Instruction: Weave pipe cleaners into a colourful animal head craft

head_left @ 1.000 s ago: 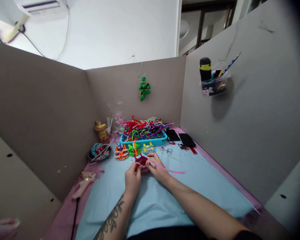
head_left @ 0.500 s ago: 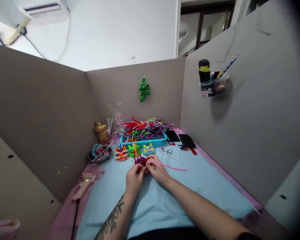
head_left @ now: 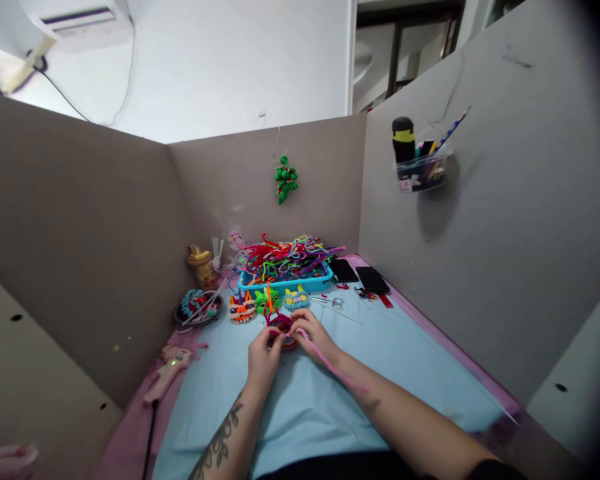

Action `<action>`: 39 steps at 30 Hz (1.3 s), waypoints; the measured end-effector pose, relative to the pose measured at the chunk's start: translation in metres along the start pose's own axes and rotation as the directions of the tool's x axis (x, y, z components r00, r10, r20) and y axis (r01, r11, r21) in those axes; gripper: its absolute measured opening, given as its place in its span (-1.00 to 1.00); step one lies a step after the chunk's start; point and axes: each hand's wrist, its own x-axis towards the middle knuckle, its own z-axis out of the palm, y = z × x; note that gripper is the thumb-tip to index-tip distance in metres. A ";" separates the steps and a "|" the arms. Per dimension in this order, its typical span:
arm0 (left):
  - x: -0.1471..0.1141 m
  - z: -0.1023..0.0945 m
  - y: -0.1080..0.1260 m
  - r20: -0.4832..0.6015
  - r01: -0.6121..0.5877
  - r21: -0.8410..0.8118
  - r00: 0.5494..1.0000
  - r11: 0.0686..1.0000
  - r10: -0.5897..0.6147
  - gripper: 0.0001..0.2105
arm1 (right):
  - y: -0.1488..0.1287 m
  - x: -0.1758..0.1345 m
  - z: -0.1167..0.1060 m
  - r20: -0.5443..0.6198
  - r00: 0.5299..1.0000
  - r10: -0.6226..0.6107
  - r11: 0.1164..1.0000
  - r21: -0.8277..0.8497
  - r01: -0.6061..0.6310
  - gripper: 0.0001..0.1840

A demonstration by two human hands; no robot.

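Note:
Between my hands is a dark red and pink pipe-cleaner piece [head_left: 282, 323], partly hidden by my fingers. My left hand [head_left: 264, 348] pinches its left side, fingertips pressed together. My right hand [head_left: 312, 333] is closed on a pink pipe cleaner [head_left: 325, 360] at the right side of the piece; the strand's loose end trails back over my right forearm. Just beyond lie several finished-looking pipe-cleaner figures: an orange one [head_left: 243, 309], a green one [head_left: 267, 301] and a light blue and yellow one [head_left: 297, 299].
A blue tray [head_left: 285, 285] heaped with coloured pipe cleaners stands at the back. Scissors [head_left: 336, 303] and two black phones [head_left: 373, 280] lie to the right. On the left are a dark bowl [head_left: 200, 319], a pink glue gun [head_left: 170, 373] with a cord, and a lidded jar [head_left: 203, 268].
The pink pipe cleaner's loose end has swung from pointing right above the cloth to lying back along my right forearm. Both hands remain at the dark red piece.

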 end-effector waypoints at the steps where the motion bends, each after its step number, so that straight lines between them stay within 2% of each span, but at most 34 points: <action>1: -0.001 0.000 -0.001 0.007 -0.024 0.020 1.000 1.000 0.024 -0.84 | 0.000 0.000 0.000 -0.011 1.000 0.007 1.000 -0.004 -0.007 -0.88; 5: -0.002 0.001 -0.003 0.001 -0.037 0.041 0.999 0.998 0.037 -0.83 | -0.005 0.001 0.000 -0.049 0.998 0.037 0.999 -0.011 -0.038 -0.90; 11: 0.001 0.000 -0.001 -0.077 0.141 -0.077 0.986 0.987 -0.147 -0.82 | -0.012 -0.002 0.003 -0.004 1.000 0.026 1.000 0.014 -0.026 -0.96; 18: 0.004 0.001 -0.005 -0.008 0.263 -0.351 0.959 0.899 -0.283 -0.79 | -0.007 -0.003 0.010 0.042 0.998 -0.051 0.995 -0.081 0.054 -0.91; 25: 0.004 0.005 -0.009 0.033 0.321 -0.439 0.939 0.839 -0.342 -0.80 | 0.001 -0.005 0.017 0.032 0.983 -0.180 0.957 -0.224 0.182 -0.85; 29: 0.004 0.005 -0.010 0.017 0.291 -0.414 0.950 0.862 -0.312 -0.81 | -0.003 -0.006 0.017 0.059 0.978 -0.201 0.943 -0.259 0.209 -0.82; 32: 0.005 0.004 -0.010 -0.034 0.227 -0.344 0.967 0.911 -0.254 -0.82 | -0.010 -0.006 0.014 0.049 0.984 -0.173 0.954 -0.239 0.179 -0.81; 36: 0.002 0.003 -0.009 -0.109 0.087 -0.095 0.989 0.992 -0.097 -0.86 | -0.016 -0.005 0.011 -0.023 0.996 -0.087 0.974 -0.213 0.080 -0.73; 39: -0.001 0.002 -0.009 -0.104 -0.044 0.110 0.993 0.993 0.056 -0.88 | -0.016 -0.004 0.010 -0.049 0.996 -0.073 0.969 -0.240 0.059 -0.66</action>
